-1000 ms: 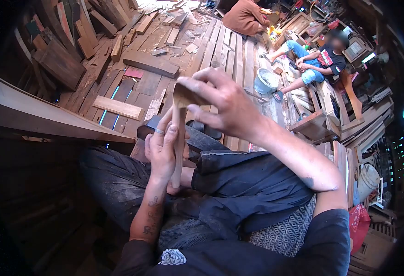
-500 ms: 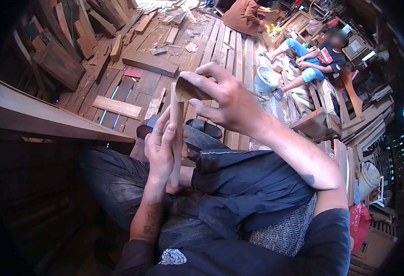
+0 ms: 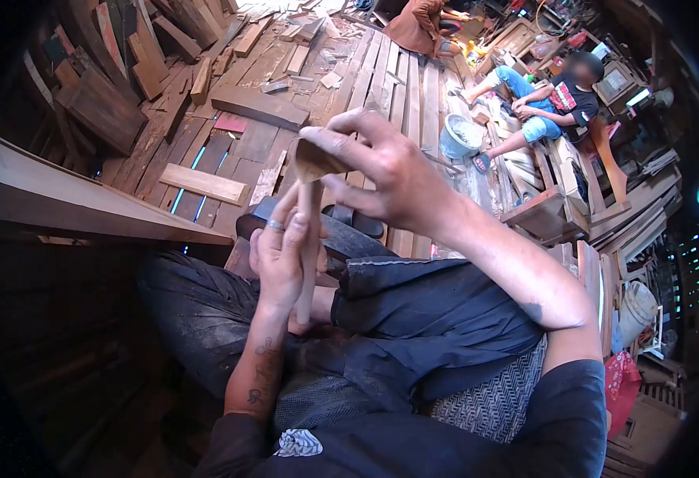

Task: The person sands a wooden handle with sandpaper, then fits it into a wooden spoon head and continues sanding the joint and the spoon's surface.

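My left hand [image 3: 280, 259] is wrapped round a narrow strip of light wood [image 3: 308, 263] that stands nearly upright above my lap. Between the fingers and thumb of my right hand [image 3: 373, 163] is a curved brownish sheet [image 3: 317, 161], possibly sandpaper. The sheet lies bent over the upper end of the strip and hides that end. The strip's lower end is near my foot, between my folded legs.
A person in a black shirt [image 3: 566, 97] sits at the upper right beside a white bucket [image 3: 462, 135]. Another person in brown [image 3: 415, 30] crouches farther back. Wood pieces lie on the plank floor; a long board [image 3: 94, 195] is at the left.
My right hand and the sheet have shifted slightly left, and the sheet now covers the strip's top. The strip has turned a little. The person in brown has moved slightly.
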The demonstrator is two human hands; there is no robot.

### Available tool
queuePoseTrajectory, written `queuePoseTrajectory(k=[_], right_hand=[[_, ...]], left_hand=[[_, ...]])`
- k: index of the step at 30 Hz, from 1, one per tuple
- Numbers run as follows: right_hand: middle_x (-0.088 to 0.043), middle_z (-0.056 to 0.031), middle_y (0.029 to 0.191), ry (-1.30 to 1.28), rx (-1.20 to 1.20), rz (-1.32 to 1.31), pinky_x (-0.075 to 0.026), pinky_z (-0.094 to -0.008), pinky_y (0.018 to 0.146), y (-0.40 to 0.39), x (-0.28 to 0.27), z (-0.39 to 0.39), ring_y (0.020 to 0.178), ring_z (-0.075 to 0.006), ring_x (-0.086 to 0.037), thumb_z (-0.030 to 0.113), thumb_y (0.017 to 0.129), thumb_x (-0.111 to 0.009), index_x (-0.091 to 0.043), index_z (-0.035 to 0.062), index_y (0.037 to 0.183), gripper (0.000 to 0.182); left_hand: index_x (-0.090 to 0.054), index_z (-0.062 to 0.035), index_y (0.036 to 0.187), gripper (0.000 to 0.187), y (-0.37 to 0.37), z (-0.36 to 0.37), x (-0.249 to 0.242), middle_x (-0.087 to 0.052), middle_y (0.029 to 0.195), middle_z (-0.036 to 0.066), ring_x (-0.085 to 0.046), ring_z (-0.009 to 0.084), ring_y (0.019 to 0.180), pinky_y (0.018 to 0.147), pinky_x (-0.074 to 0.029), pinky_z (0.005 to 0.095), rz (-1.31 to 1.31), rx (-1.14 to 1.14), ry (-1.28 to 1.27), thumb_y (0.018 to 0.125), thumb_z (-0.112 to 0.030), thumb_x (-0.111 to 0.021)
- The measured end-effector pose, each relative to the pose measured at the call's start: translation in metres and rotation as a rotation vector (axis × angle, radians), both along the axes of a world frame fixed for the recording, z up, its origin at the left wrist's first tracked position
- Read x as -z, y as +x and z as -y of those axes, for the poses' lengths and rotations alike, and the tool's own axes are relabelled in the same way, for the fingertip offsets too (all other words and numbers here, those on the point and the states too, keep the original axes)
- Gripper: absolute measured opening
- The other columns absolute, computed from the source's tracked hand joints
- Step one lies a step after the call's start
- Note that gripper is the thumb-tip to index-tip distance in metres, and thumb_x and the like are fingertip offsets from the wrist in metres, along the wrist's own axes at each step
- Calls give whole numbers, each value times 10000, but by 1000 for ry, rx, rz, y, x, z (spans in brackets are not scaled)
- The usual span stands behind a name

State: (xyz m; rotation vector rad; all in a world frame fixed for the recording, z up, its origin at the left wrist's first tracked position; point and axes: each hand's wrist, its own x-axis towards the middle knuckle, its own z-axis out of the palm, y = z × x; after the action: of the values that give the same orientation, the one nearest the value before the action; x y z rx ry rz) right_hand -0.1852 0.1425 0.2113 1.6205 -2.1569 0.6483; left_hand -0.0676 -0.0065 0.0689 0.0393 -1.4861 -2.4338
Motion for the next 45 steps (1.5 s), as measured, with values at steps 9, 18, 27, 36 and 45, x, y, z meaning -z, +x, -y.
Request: queuePoseTrajectory(k=[9, 18, 27, 36, 45], right_hand=[[-644, -175, 1207, -4, 18, 30, -604, -432, 945, 2, 0, -1, 1082, -331, -687, 154, 908, -772, -654, 33, 1410, 530], [-632, -188, 1217, 22, 35, 65, -598, -437, 970, 5, -3, -2, 1117, -350, -671, 147, 914, -752, -654, 17, 1387, 500], [-649, -192, 1197, -39, 31, 115, -601, -441, 946, 3, 1, -2, 1082, -352, -690, 133, 920, -747, -669, 20, 1373, 474], [-686, -164, 1219, -50, 22, -22, -598, -428, 936, -1, 4, -2, 1107, -322, -686, 105, 902, -771, -696, 36, 1377, 486], [-682, -147, 1226, -45, -6, 26, -610, -408, 917, -4, 1, -3, 1088, -303, -690, 119, 907, -774, -687, 46, 1395, 501]], left_hand=[[-469, -19, 1586, 524, 1, 0, 2, -702, 967, 111, -602, 93, 607, 532, -487, 228, -25, -5, 46, 1136, -278, -545], [-445, -12, 1592, 571, 4, 4, -8, -663, 928, 107, -606, 125, 602, 514, -501, 248, -6, 36, 95, 1124, -316, -565], [-432, -1, 1602, 593, 6, 8, -7, -663, 996, 112, -648, 134, 773, 587, -534, 247, -17, 65, 130, 1122, -321, -567], [-423, 6, 1601, 583, 5, 8, -9, -651, 959, 118, -638, 137, 721, 546, -518, 257, -29, 46, 126, 1130, -313, -551], [-481, -20, 1577, 516, 2, 1, -4, -693, 934, 99, -612, 95, 593, 534, -491, 224, -44, 20, 86, 1141, -289, -532]])
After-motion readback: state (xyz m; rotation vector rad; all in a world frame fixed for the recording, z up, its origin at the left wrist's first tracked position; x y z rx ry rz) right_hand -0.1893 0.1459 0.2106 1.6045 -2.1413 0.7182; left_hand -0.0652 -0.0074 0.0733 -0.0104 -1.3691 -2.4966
